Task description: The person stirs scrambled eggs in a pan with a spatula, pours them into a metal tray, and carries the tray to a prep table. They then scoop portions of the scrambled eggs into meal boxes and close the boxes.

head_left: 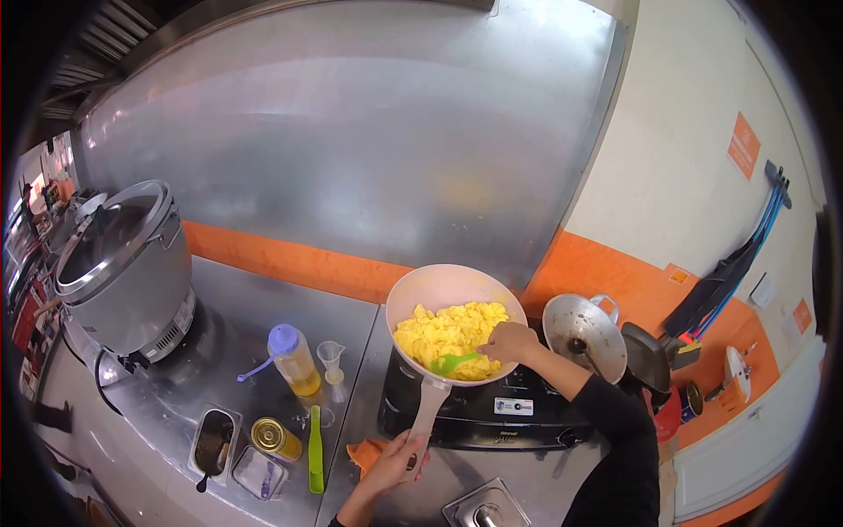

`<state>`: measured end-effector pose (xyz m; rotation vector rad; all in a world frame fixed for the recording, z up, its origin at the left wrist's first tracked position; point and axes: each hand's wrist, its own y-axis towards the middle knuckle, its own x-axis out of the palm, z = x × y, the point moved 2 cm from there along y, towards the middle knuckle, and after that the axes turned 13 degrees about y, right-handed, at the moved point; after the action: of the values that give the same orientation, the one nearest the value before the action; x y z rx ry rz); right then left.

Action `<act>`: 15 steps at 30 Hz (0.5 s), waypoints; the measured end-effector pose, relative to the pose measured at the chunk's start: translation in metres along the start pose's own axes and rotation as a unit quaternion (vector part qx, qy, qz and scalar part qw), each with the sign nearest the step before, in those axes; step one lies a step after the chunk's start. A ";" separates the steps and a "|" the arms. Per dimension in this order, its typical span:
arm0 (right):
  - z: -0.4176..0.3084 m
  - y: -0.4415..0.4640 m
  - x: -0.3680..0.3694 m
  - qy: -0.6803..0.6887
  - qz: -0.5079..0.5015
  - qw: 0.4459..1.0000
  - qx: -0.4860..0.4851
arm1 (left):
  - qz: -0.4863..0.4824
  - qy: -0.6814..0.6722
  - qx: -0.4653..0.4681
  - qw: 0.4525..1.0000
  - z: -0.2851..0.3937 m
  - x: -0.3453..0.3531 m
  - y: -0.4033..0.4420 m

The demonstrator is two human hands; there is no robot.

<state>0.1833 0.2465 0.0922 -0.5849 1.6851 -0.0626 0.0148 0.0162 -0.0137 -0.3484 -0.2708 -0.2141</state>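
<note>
Two hands (399, 463) (515, 342), green spatula (451, 361), pink pan (450, 284), illegible stove label (514, 407)

The black right sleeve (622, 439) ends well short of the bare right hand (513, 342). The left hand (395, 464) is bare too.

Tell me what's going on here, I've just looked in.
The left hand grips the handle of a pan over the stove; whether the pan rests on the burner is hidden. The right hand holds a green spatula in what looks like scrambled egg, yellow and broken into soft lumps. An oil-coloured liquid sits in a bottle on the counter to the left.
</note>
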 end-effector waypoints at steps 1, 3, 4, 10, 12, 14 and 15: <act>0.010 0.007 0.004 0.002 0.028 1.000 0.012 | 0.003 0.006 0.001 1.000 0.002 0.001 0.000; 0.016 0.010 0.005 -0.007 0.081 0.996 0.033 | 0.007 0.015 0.000 1.000 0.001 0.001 -0.001; 0.015 0.009 -0.001 -0.018 0.108 0.993 0.040 | 0.006 0.018 0.001 1.000 0.002 0.001 -0.001; 0.004 0.000 -0.060 -0.054 0.101 0.991 0.075 | 0.012 0.029 -0.010 0.999 0.006 0.001 -0.003; 0.005 0.000 -0.058 -0.059 0.091 0.991 0.082 | 0.011 0.025 -0.006 1.000 0.004 0.001 -0.001; 0.016 0.017 -0.029 -0.083 0.149 0.982 0.083 | 0.005 0.017 0.004 1.000 -0.003 -0.001 0.003; 0.018 0.020 -0.023 -0.092 0.145 0.981 0.090 | 0.005 0.015 0.001 1.000 -0.004 0.000 0.002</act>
<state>0.1956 0.2785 0.1021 -0.1985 1.5482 0.0484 0.0163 0.0169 -0.0176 -0.3448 -0.2400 -0.2089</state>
